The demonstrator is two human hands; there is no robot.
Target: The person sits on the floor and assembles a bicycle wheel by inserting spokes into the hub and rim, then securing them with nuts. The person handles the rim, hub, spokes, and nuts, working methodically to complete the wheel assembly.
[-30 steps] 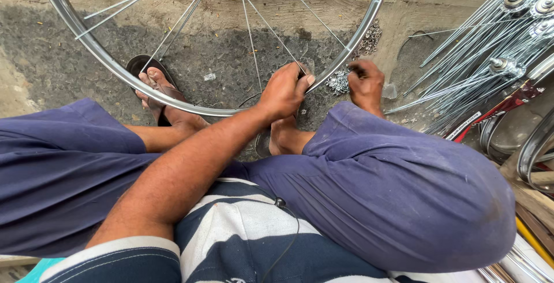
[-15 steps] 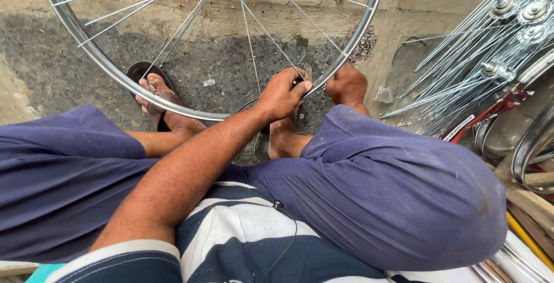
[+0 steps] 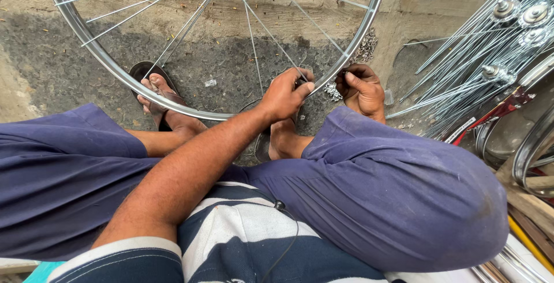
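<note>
Here our left hand [image 3: 287, 93] pinches a spoke [image 3: 271, 34] at the wheel rim [image 3: 190, 111] between our feet; our right hand [image 3: 362, 89] curls closed outside it, contents unclear. Overtightening may warp the rim.

A rough concrete floor [image 3: 242, 58], stained dark in a broad patch, carries the work. A bicycle wheel rim [image 3: 173, 105] stands upright on it, its lower arc between two bare feet; the left foot [image 3: 164, 101] rests on a dark sandal [image 3: 141, 72], the other foot [image 3: 283, 138] on a second sandal just beside the rim. A small heap of spoke nipples [image 3: 362, 45] lies near the rim's right side, a few more [image 3: 332, 90] below it. To the right, a bundle of loose spokes with hubs [image 3: 490, 46] lies on the ground.
</note>
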